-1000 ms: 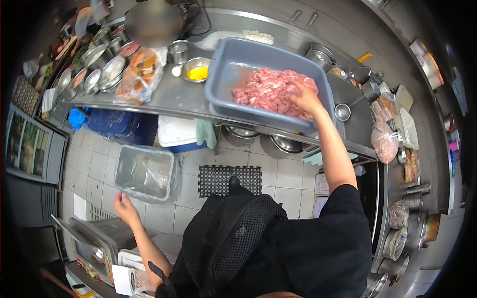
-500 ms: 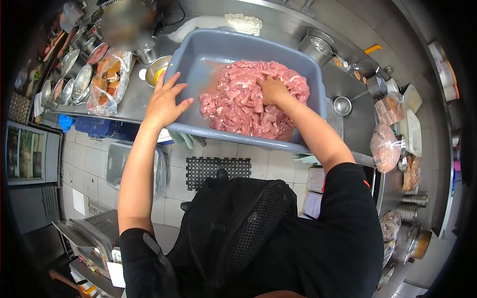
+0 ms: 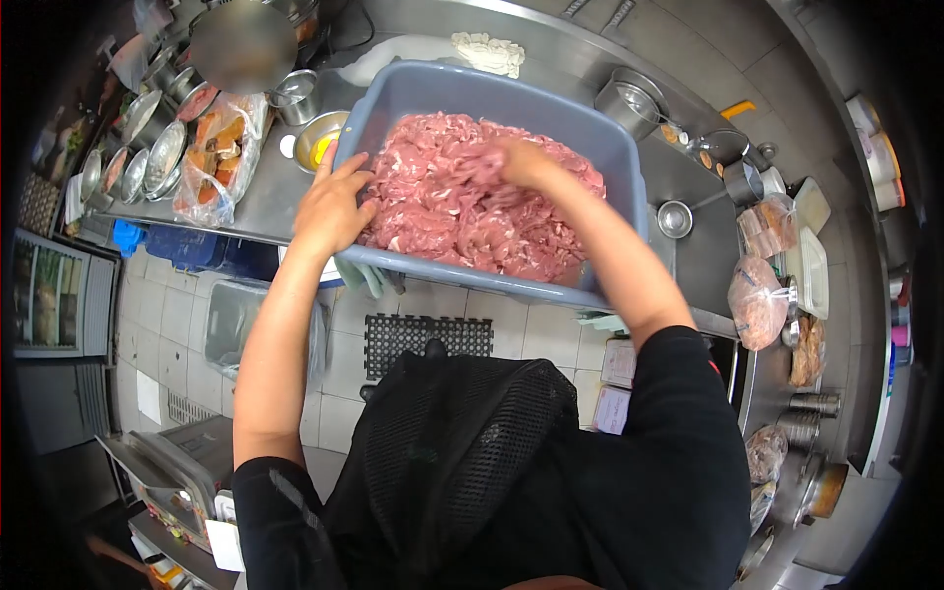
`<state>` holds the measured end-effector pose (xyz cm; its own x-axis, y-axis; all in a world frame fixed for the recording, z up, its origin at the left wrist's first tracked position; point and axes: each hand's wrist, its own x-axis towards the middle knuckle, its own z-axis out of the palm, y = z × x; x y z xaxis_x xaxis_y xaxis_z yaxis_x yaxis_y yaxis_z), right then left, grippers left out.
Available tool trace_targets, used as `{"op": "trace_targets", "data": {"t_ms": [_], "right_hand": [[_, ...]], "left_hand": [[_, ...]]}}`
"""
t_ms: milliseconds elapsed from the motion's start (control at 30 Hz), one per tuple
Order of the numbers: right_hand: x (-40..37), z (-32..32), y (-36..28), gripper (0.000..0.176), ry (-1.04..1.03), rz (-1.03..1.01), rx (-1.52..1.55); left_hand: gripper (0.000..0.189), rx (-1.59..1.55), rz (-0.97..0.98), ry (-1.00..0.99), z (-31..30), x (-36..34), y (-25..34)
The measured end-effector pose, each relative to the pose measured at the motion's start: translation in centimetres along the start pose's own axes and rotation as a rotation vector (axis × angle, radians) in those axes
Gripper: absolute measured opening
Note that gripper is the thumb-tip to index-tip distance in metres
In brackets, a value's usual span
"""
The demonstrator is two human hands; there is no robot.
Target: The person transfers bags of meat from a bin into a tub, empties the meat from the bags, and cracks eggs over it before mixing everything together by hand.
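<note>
Your right hand [image 3: 521, 162] has risen from the meat [image 3: 442, 221], too blurred to tell its grip. Your left hand [image 3: 332, 206] lies spread on the tub [image 3: 472, 87] at the tabletop [image 3: 265, 202] edge. The meat looks well tossed, and all of it sits inside.

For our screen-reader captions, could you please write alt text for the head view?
A person's right hand digs into a heap of raw pink sliced meat in a grey-blue plastic tub, while the left hand rests on its left rim. The tub sits on a stainless steel counter beside round metal bowls.
</note>
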<state>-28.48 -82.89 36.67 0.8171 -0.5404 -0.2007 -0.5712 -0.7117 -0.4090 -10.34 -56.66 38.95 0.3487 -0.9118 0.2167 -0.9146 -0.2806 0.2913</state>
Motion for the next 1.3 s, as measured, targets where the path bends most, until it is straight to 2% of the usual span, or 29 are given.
{"op": "trace_targets", "data": {"t_ms": [33, 100, 167, 200, 267, 300, 367, 467, 567, 633, 667, 767, 1000, 1067, 1167, 1300], "right_hand": [[-0.8, -1.5, 1.6, 0.056, -0.006, 0.028, -0.009], [-3.3, -2.5, 3.9, 0.064, 0.245, 0.218, -0.327], [-4.5, -1.4, 7.1, 0.072, 0.164, 0.426, -0.403], [-4.6, -0.6, 8.1, 0.072, 0.147, 0.439, -0.394], [-2.9, 0.4, 9.1, 0.073, 0.091, 0.389, -0.389], [-3.4, -0.6, 7.2, 0.07, -0.036, 0.383, -0.297], [-2.4, 1.7, 8.4, 0.069, -0.006, 0.37, -0.266], [-3.7, 3.6, 5.9, 0.069, 0.016, 0.387, -0.279], [-4.3, 4.8, 4.6, 0.06, -0.001, 0.312, -0.245], [-4.3, 4.2, 3.4, 0.047, -0.215, 0.362, -0.402], [-4.5, 4.5, 3.1, 0.047, -0.223, 0.369, -0.395], [-5.4, 4.3, 1.3, 0.037, -0.123, 0.334, -0.344], [-4.9, 5.3, 2.8, 0.036, 0.015, 0.341, -0.296], [-5.3, 5.2, 2.6, 0.035, 0.046, 0.313, -0.313], [-4.9, 4.8, 1.9, 0.041, -0.046, 0.43, -0.376], [-4.9, 4.3, 0.1, 0.039, -0.046, 0.45, -0.402]], "left_hand": [[0.035, 0.0, 0.0, -0.007, 0.0, 0.0, 0.0], [0.034, 0.002, 0.002, -0.002, -0.3, 0.0, 0.2], [0.034, -0.001, 0.016, 0.009, 0.1, 0.3, -0.1], [0.034, 0.0, 0.029, 0.022, 0.3, 0.2, -0.3], [0.034, 0.022, 0.022, 0.0, 0.4, 0.2, -0.4], [0.032, -0.001, 0.017, 0.015, 0.7, 0.0, -0.5], [0.031, -0.021, 0.009, 0.036, 0.7, 0.1, -0.7], [0.033, 0.004, 0.019, 0.054, 1.3, 0.1, -1.1], [0.033, 0.04, 0.043, 0.048, 1.4, 0.3, -1.3], [0.032, 0.061, 0.033, 0.065, 1.6, 0.2, -1.3], [0.032, 0.059, 0.037, 0.053, 1.6, 0.2, -1.3], [0.032, 0.068, 0.006, 0.058, 1.9, 0.3, -1.3], [0.031, 0.062, -0.007, 0.057, 1.7, 0.3, -1.2], [0.041, 0.038, 0.008, 0.01, 1.6, 0.4, -1.3], [0.041, 0.038, 0.018, 0.022, 1.6, 0.3, -1.3], [0.04, 0.033, 0.007, 0.041, 1.5, 0.2, -1.0]]}}
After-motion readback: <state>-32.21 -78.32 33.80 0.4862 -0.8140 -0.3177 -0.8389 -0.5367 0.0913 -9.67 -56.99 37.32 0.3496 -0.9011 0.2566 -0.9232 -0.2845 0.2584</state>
